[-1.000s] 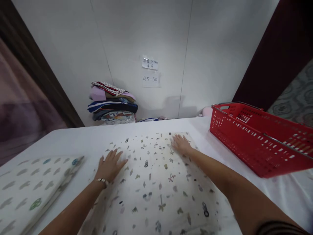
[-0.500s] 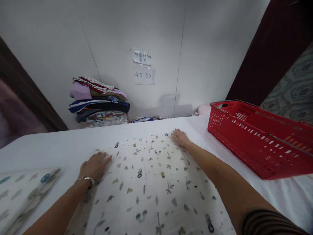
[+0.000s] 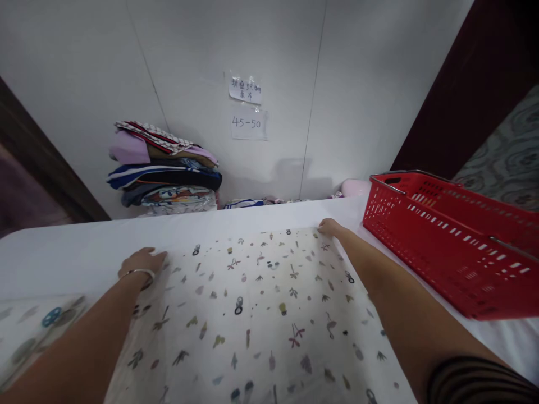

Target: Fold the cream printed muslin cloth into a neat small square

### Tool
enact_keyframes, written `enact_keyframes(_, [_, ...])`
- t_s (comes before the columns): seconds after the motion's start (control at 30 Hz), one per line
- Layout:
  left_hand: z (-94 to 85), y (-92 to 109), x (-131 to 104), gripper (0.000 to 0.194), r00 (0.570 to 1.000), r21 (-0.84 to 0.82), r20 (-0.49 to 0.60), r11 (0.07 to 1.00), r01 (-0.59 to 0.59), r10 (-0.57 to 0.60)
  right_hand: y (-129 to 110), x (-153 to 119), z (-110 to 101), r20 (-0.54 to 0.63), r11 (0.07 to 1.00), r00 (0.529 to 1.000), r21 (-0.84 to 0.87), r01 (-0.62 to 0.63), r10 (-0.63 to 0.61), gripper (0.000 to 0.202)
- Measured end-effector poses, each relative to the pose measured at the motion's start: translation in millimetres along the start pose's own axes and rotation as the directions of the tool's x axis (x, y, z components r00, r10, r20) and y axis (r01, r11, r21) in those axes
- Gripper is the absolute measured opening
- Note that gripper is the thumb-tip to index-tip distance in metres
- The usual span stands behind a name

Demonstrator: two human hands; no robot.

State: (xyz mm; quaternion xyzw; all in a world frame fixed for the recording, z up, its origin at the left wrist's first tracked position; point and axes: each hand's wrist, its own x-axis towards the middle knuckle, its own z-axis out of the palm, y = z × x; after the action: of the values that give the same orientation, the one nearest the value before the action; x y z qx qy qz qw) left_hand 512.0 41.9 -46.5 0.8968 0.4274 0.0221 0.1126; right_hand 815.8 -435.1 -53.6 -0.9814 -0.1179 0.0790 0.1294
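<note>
A white printed cloth [image 3: 269, 314] with small leaf, flower and number-like figures lies spread across the white table in front of me. My left hand [image 3: 142, 262], with a light bracelet at the wrist, is closed at the cloth's far left corner; its fingertips are partly hidden. At the far right corner, my right hand [image 3: 330, 226] pinches the cloth's edge. The far edge runs nearly straight between both hands, and the near part leaves the bottom of the view. A second, folded printed cloth [image 3: 29, 331] lies left of my left forearm.
A red plastic basket [image 3: 446, 247] with metal handles stands on the table [image 3: 84, 247] at the right. Behind the table's far edge rises a stack of folded clothes [image 3: 168, 168]. Paper notes [image 3: 249, 123] are stuck on the grey wall.
My hands have moved apart, left hand to the left and right hand to the right, from lying flat to closing at the corners. The cloth's far edge is wider and straighter.
</note>
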Motion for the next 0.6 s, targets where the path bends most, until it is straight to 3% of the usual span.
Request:
enact_keyframes(0.1, [-2.2, 6.3, 0.4, 0.047, 0.993, -0.035, 0.080, 0.995, 0.089, -0.086, -2.7, 0.2, 0.6, -0.077, 0.999, 0.997, 0.029, -0.016, 0.019, 0.030])
enact_keyframes(0.2, [-1.1, 10.6, -4.3, 0.046, 0.995, -0.074, 0.002, 0.993, 0.096, -0.096, -9.4, -0.7, 7.3, -0.168, 0.998, 0.985, 0.047, -0.033, 0.041, 0.035])
enact_keyframes(0.33, [-1.2, 10.5, -10.2, 0.046, 0.995, -0.077, 0.007, 0.992, 0.098, -0.098, -18.8, -6.2, 18.6, -0.210, 0.998, 0.976, 0.036, -0.044, 0.051, 0.042])
enact_keyframes(0.4, [-2.6, 11.9, -14.8, 0.050, 0.995, -0.050, -0.047, 0.995, 0.083, -0.086, -23.4, -11.9, 22.0, -0.244, 1.000, 0.970, -0.009, -0.024, 0.021, 0.045])
enact_keyframes(0.43, [-2.8, 14.9, -18.8, 0.051, 0.993, -0.026, -0.106, 0.999, 0.045, -0.047, -27.0, -16.0, 23.5, -0.272, 0.999, 0.962, -0.040, 0.005, -0.016, 0.044])
enact_keyframes(0.5, [-0.2, 27.4, -31.7, 0.050, 0.965, 0.038, -0.222, 0.991, -0.131, 0.136, -39.7, -27.4, 28.0, -0.316, 0.987, 0.937, -0.096, 0.128, -0.152, 0.042])
enact_keyframes(0.53, [3.1, 37.1, -40.6, 0.049, 0.932, 0.070, -0.244, 0.964, -0.258, 0.267, -49.3, -35.0, 31.5, -0.316, 0.968, 0.915, -0.108, 0.226, -0.249, 0.041])
enact_keyframes(0.6, [13.4, 61.5, -60.8, 0.049, 0.829, 0.116, -0.162, 0.845, -0.522, 0.535, -74.5, -53.3, 41.4, -0.248, 0.881, 0.846, -0.088, 0.465, -0.472, 0.043])
